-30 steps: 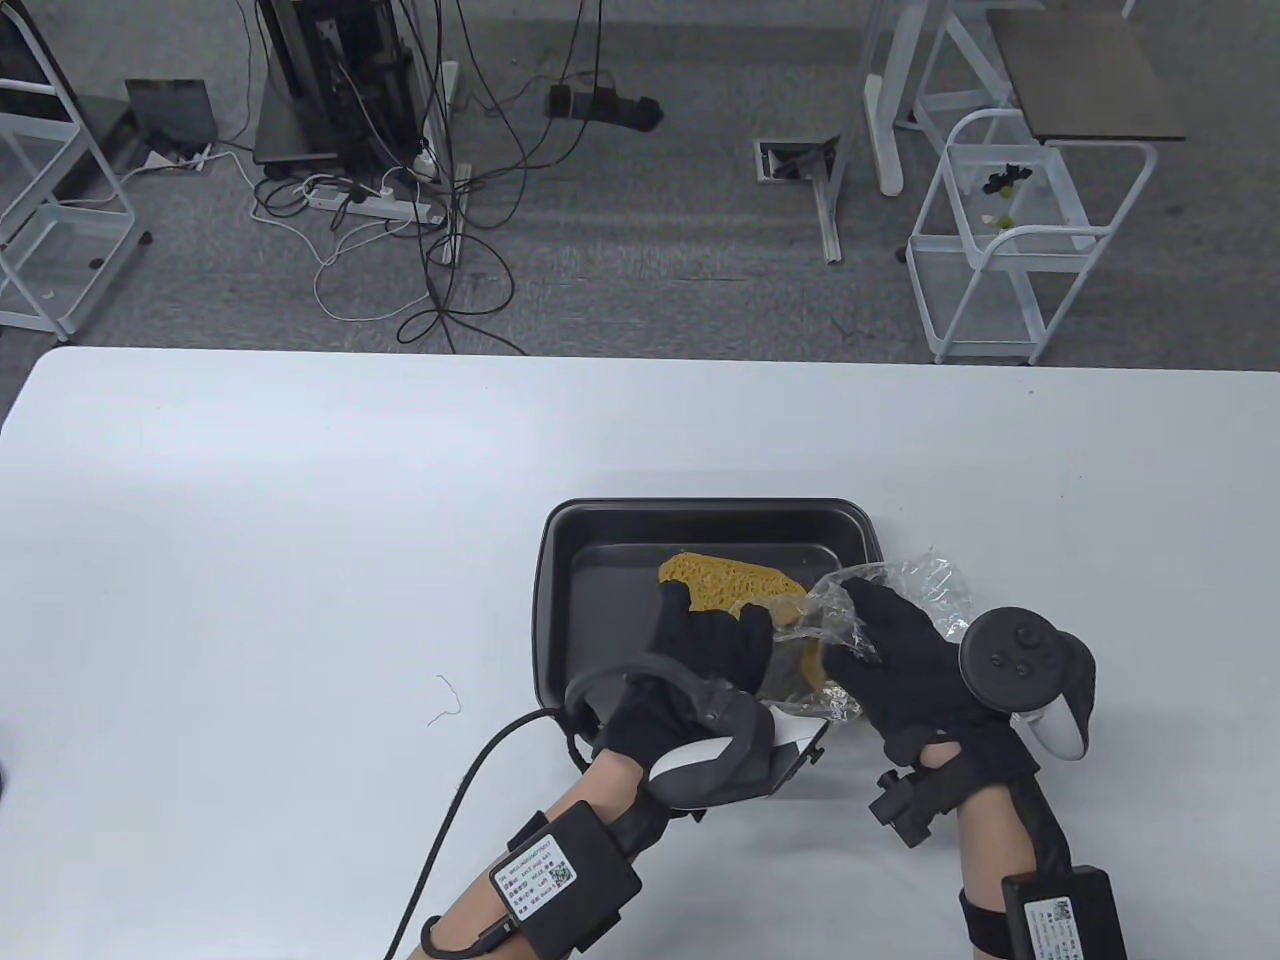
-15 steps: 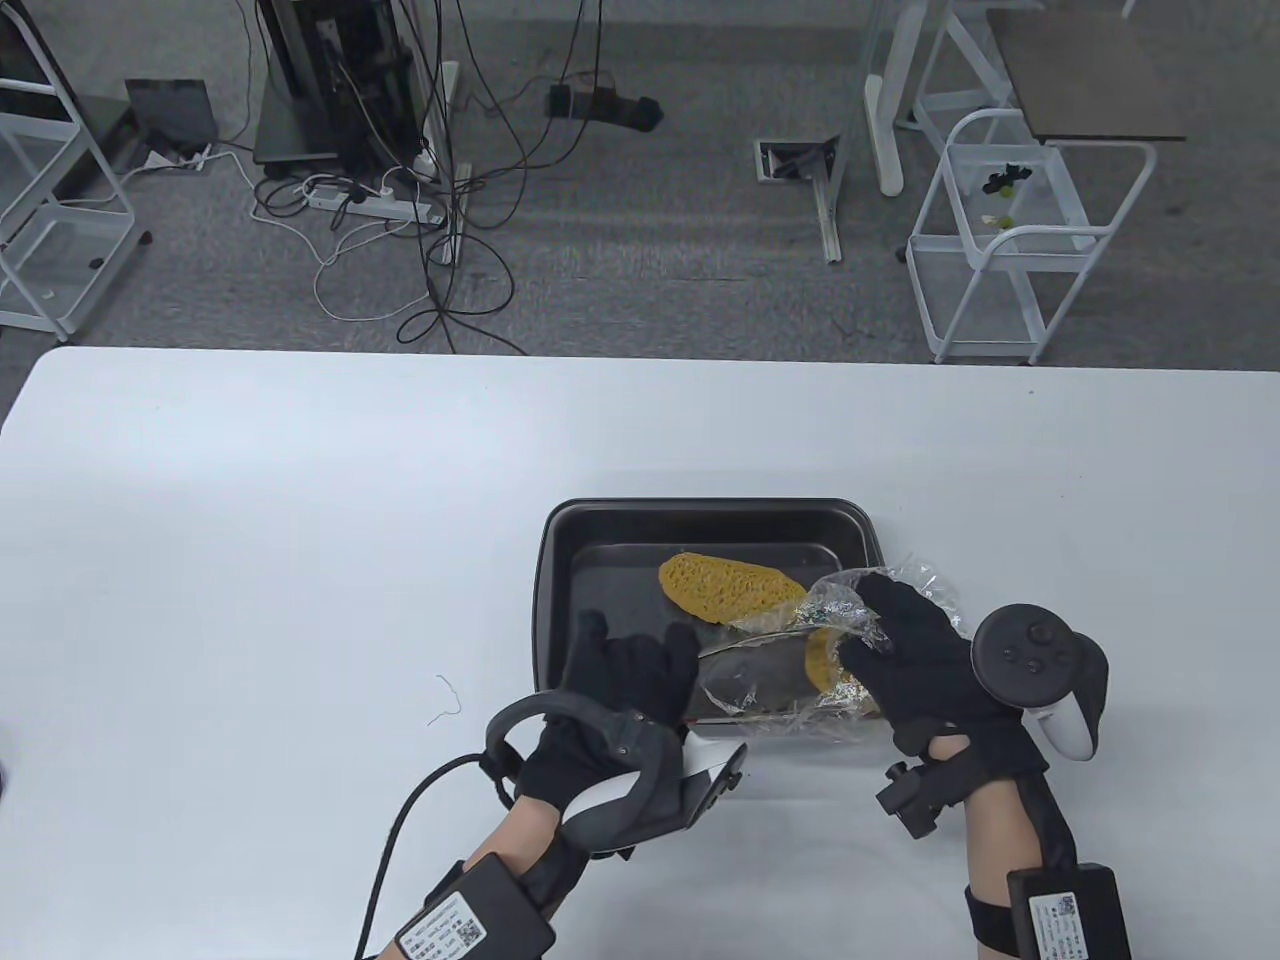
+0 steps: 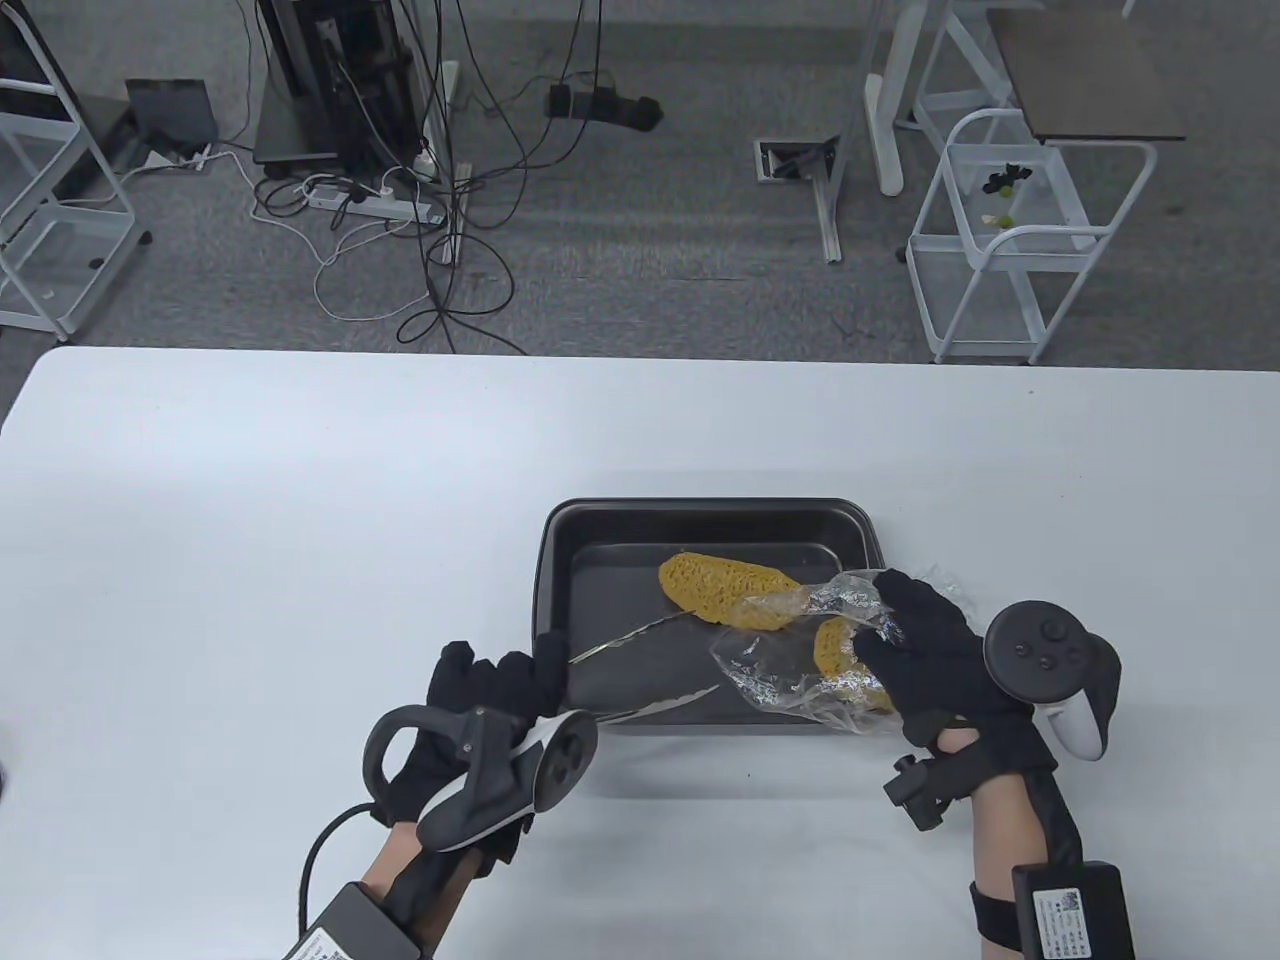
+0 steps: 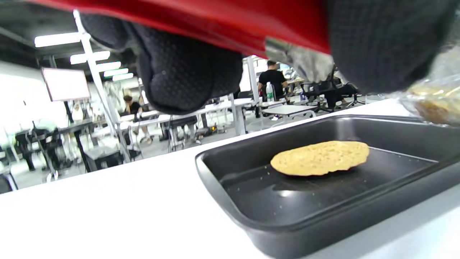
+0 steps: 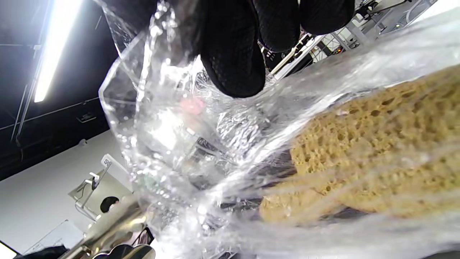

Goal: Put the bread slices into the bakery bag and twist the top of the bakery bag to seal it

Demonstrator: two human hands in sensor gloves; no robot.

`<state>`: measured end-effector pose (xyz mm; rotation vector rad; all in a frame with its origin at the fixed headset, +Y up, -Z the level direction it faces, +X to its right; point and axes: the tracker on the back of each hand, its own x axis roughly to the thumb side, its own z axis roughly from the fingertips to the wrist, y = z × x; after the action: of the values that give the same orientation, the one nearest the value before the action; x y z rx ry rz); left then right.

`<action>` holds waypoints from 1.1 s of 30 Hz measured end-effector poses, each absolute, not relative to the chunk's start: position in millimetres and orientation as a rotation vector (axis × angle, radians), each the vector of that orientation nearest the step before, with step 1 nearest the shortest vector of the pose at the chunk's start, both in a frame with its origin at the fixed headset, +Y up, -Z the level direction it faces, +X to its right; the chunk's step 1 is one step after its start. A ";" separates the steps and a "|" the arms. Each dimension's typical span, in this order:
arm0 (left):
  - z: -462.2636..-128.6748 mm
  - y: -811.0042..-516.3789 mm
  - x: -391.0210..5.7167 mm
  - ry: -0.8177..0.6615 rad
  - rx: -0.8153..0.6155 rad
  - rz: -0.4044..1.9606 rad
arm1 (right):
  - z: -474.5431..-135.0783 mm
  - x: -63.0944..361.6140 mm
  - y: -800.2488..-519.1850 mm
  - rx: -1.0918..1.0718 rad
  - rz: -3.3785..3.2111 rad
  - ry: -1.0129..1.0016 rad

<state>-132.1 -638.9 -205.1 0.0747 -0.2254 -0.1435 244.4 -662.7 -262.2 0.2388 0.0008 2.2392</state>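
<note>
Black, rectangular metal baking tray [image 3: 556,560] sits on the white table [image 3: 250,500], slightly toward 4 o'clock from the table's centre. 1 golden, porous bread slice [image 3: 715,585] lies flat on the tray floor in its 12 o'clock half, clear of the walls; the left wrist view confirms it resting alone on the tray bottom [image 4: 320,157]. Right hand [image 3: 925,650], in a black sensor glove, is at the tray's 3 o'clock end, its fingers curled around the mouth of a crumpled transparent plastic bakery bag [image 3: 780,670]. The bag extends from that hand toward 9 o'clock over the tray's 4 o'clock corner, and part of its film overlaps the 3 o'clock end of the loose slice. 1 second bread slice [image 3: 835,650] is inside the bag, close against the right hand; the right wrist view shows it behind the film [image 5: 377,151] with gloved fingertips [image 5: 233,54] pressing on the plastic. Left hand [image 3: 470,720], also in a black glove, is at the tray's 8 o'clock corner, fingers closed around the handle of a pair of silver metal tongs [image 3: 640,665]. The 2 tong arms reach from the hand toward 2 o'clock across the tray floor, spread apart, their tips near the bag and the loose slice and holding nothing. A red handle section shows under the glove in the left wrist view.
</note>
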 end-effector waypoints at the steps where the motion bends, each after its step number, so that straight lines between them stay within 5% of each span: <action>1: -211.7 -640.5 -135.2 -0.221 0.043 -0.116 | -262.3 246.6 -662.3 0.232 2.235 -0.005; 11: -305.8 -668.8 -138.8 -0.084 -0.417 0.055 | -262.8 258.5 -661.2 0.201 2.214 -0.022; 20: -362.9 -694.9 -121.9 0.022 -0.496 -0.022 | -264.2 264.6 -662.1 0.186 2.200 -0.017; 33: -381.8 -715.7 -103.1 0.006 -0.551 -0.009 | -265.2 267.1 -664.0 0.173 2.194 -0.006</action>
<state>-103.1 -715.7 -381.8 -0.5514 0.0060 -0.0088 267.1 -664.0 -265.2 0.1727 -0.0059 2.1943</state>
